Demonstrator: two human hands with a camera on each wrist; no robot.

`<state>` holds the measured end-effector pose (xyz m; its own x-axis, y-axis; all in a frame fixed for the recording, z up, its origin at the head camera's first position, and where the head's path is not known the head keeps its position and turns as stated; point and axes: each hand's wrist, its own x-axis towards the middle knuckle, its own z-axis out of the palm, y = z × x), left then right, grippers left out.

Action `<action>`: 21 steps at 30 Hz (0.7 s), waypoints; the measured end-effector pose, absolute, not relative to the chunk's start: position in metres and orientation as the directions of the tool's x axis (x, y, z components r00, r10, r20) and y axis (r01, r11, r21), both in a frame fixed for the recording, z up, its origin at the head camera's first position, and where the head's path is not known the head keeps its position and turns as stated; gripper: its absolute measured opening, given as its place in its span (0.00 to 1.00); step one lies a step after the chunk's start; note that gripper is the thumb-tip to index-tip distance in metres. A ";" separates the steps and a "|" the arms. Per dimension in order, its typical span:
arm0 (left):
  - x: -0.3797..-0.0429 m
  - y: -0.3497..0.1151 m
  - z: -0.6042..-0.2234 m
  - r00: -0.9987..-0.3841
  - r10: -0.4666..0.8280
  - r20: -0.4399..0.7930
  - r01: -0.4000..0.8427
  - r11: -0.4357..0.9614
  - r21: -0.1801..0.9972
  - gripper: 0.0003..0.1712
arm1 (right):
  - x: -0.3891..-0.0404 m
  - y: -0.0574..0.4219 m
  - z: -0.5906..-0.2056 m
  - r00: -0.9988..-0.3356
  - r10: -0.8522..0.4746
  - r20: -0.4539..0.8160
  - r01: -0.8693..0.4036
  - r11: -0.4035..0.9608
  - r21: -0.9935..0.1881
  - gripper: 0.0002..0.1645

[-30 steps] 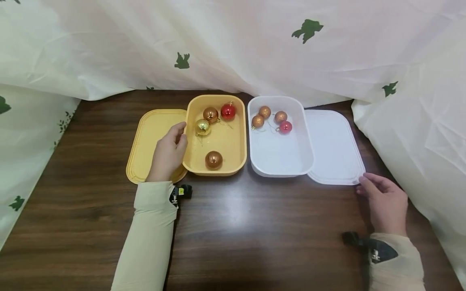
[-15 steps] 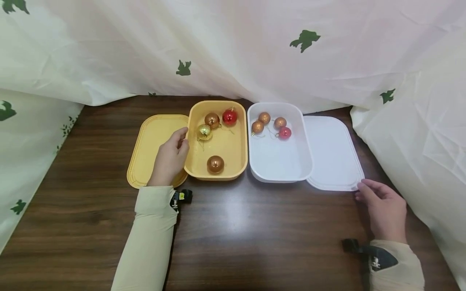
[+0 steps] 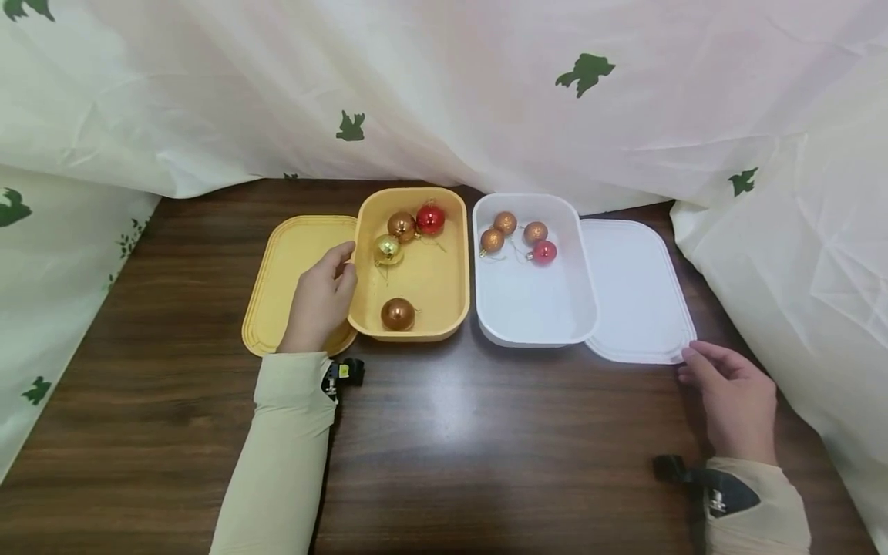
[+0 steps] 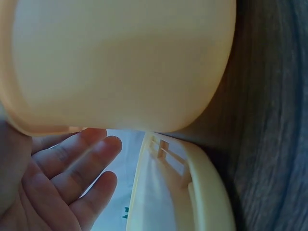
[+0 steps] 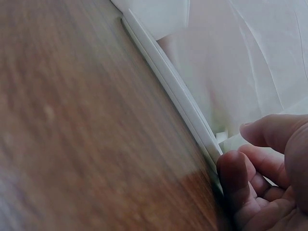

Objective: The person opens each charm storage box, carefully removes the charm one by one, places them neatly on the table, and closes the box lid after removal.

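Note:
My left hand (image 3: 321, 297) rests at the left side of the yellow box (image 3: 463, 308), its fingertips right at the rim. In the left wrist view its loosely bent fingers (image 4: 82, 168) show beside the box wall (image 4: 134, 72). Inside lie a red bauble (image 3: 431, 220), a gold bauble (image 3: 388, 249) and two copper baubles, one near the front (image 3: 398, 314). My right hand (image 3: 738, 401) is at the near right corner of the white lid (image 3: 638, 293). Its fingertips are right at the lid's edge (image 5: 180, 98), with the thumb (image 5: 269, 131) raised apart from the bent fingers.
A white box (image 3: 534, 308) holds a red bauble (image 3: 544, 252) and several glittery orange ones (image 3: 506, 223). The yellow lid (image 3: 277, 285) lies left of the yellow box, partly under my left hand. White cloth (image 3: 444, 92) borders the dark wooden table (image 3: 486, 447).
The front copper bauble has rolled left in the yellow box, and the red bauble has shifted slightly left. The yellow box has moved a touch left. My right hand has hardly moved.

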<state>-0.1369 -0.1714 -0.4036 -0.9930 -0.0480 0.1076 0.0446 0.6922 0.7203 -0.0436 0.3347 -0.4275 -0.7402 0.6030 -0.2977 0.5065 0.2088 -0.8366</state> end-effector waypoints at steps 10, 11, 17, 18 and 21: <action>-0.137 -0.170 -0.401 -0.991 -0.042 0.124 0.060 0.696 0.716 0.23 | -0.042 0.339 -0.430 -0.751 0.599 -0.277 0.509 0.258 -0.822 0.28; -0.137 -0.171 -0.401 -0.992 -0.041 0.121 0.059 0.693 0.718 0.23 | -0.042 0.339 -0.430 -0.744 0.606 -0.280 0.501 0.230 -0.834 0.28; -0.136 -0.171 -0.402 -0.993 -0.047 0.108 0.049 0.676 0.735 0.23 | -0.040 0.332 -0.423 -0.705 0.645 -0.293 0.337 -0.059 -0.940 0.27; -0.136 -0.171 -0.403 -0.993 -0.044 0.106 0.049 0.673 0.738 0.23 | -0.040 0.330 -0.420 -0.707 0.645 -0.290 0.315 -0.080 -0.946 0.27; -0.135 -0.171 -0.402 -0.994 -0.044 0.101 0.045 0.672 0.739 0.24 | -0.039 0.316 -0.409 -0.744 0.623 -0.242 0.343 0.045 -0.938 0.27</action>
